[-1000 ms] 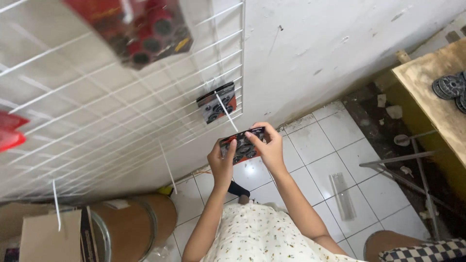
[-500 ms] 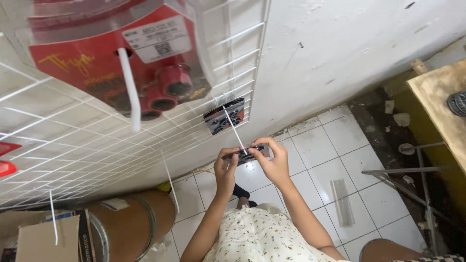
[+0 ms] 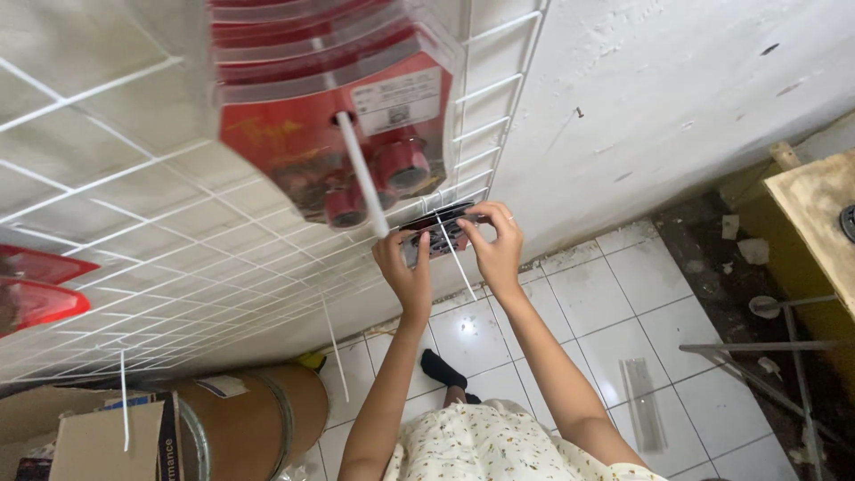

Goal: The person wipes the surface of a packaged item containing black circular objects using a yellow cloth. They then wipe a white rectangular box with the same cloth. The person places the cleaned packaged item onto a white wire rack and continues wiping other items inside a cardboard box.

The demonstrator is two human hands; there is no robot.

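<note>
Both my hands hold a small black and red blister pack (image 3: 438, 237) of round parts up against the white wire grid panel (image 3: 178, 240) on the wall. My left hand (image 3: 401, 267) grips its left edge, my right hand (image 3: 495, 249) its right edge. A white peg hook (image 3: 459, 258) sticks out of the grid in front of the pack. A second pack hanging on that hook is mostly hidden behind the one I hold.
A stack of red blister packs (image 3: 347, 107) hangs on a hook close to the camera, top centre. More red packs (image 3: 36, 289) show at the left edge. A brown drum (image 3: 240, 423) and cardboard box (image 3: 98, 441) stand below. A wooden table (image 3: 819, 223) is at right, above white floor tiles (image 3: 623, 321).
My hands have lifted the pack from waist height up to the grid, at the hook where another pack hangs. The view has tilted up and closer to the wall.
</note>
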